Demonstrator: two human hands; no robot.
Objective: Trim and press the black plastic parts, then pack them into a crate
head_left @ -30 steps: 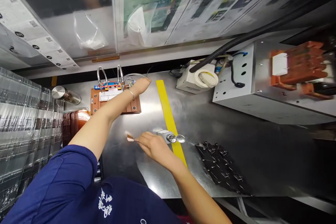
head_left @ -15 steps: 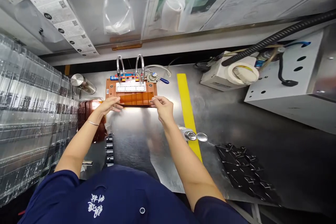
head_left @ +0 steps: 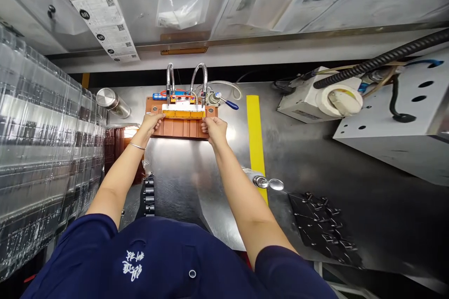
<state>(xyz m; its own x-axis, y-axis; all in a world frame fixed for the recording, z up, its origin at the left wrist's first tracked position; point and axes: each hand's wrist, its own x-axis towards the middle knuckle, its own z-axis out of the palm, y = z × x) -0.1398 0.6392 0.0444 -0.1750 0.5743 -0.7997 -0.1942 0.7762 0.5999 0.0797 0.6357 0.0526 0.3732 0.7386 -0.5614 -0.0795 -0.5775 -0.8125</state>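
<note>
An amber film strip [head_left: 183,114] stretches across a white perforated plate on a copper-brown fixture [head_left: 180,128]. My left hand [head_left: 151,123] pinches the strip's left end between thumb and fingers. At the right end, my right hand [head_left: 215,128] has its fingers closed on the same strip. Two flexible metal hoses [head_left: 199,67] arch over the back of the fixture, just behind the film. A toggle clamp with a blue handle [head_left: 231,104] sits at the fixture's back right.
To the left stand stacked clear plastic trays [head_left: 45,149] and a steel flask [head_left: 112,103]. Amber sheets [head_left: 117,147] lie beside my left forearm. A yellow strip [head_left: 257,140], a bottle with an open lid [head_left: 260,181] and black parts [head_left: 326,226] are to the right.
Both hands have carried the amber film away from me, from the fixture's front part onto the white perforated plate. The fixture's grooved front is now uncovered. The view has shifted slightly.
</note>
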